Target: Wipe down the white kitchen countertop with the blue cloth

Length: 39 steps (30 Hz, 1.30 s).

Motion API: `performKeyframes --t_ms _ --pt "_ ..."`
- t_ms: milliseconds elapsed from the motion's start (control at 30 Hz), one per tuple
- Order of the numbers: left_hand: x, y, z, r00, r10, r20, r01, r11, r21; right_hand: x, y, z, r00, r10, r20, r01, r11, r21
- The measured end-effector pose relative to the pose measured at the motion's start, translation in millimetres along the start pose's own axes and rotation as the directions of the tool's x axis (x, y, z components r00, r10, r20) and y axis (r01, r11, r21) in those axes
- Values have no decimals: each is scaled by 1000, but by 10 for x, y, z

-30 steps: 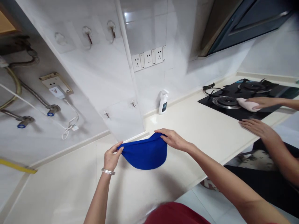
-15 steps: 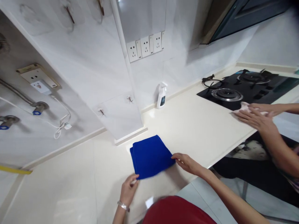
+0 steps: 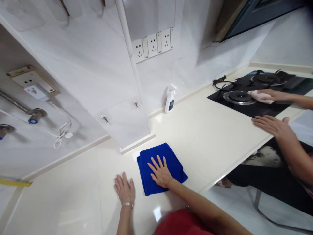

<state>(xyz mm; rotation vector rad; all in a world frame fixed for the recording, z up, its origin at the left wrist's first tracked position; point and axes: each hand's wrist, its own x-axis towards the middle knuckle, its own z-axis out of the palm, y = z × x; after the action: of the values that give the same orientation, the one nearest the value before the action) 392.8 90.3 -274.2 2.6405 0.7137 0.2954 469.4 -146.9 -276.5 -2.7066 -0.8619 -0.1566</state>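
A folded blue cloth [image 3: 171, 166] lies flat on the cream countertop [image 3: 205, 140], its right corner turned up slightly. Pressed on top of it is my right hand [image 3: 160, 173], palm down with the fingers spread. My left hand [image 3: 125, 189], a silver bracelet at its wrist, rests flat on the counter just left of the cloth, apart from it and holding nothing. Both hands are open.
At the right, a co-worker's hand holds a pale cloth [image 3: 261, 96] on the black gas hob [image 3: 254, 109]; the co-worker's other hand [image 3: 276, 127] lies on the counter edge. A white spray bottle [image 3: 170, 99] stands by the wall, beyond the jutting wall corner [image 3: 138, 143].
My fingers let go of the cloth's edges. My right hand moved onto its middle, my left onto the counter. The co-worker's cloth shifted from the counter edge onto the hob.
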Motion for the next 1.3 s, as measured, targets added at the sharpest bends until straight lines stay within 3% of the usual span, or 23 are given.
performKeyframes --t_ms 133,367,533,700,800,900,1033,1100,1200,1300 --pt "143 -49 76 999 -39 -19 40 999 37 -244 255 -23 999 -48 -2 48 999 -8" --pt "351 7 132 997 -42 -67 50 991 125 -537 1016 -190 997 74 -35 -77 995 -65" --pt "363 31 165 997 -6 -79 19 984 175 -357 1440 -259 988 153 -36 -156 981 -113" --pt "346 38 168 995 35 -98 -16 982 189 79 1583 -201 926 369 -82 -377 915 -145" --pt "340 49 172 992 46 -115 -22 980 198 387 1484 -108 875 473 -105 -485 860 -161" --pt "337 45 186 991 55 -123 -30 980 196 637 1217 -8 841 526 -131 -541 828 -146" --pt "332 18 221 987 66 -144 -38 981 191 772 565 143 872 477 -105 -487 866 -109" --pt "328 12 227 988 60 -145 -32 981 190 776 174 217 920 390 -27 -391 916 -87" --pt "327 25 197 994 19 -106 1 984 179 822 -321 285 986 141 89 -141 990 -8" --pt "332 49 136 998 -41 -49 49 986 157 1025 -567 283 975 -144 170 124 984 127"
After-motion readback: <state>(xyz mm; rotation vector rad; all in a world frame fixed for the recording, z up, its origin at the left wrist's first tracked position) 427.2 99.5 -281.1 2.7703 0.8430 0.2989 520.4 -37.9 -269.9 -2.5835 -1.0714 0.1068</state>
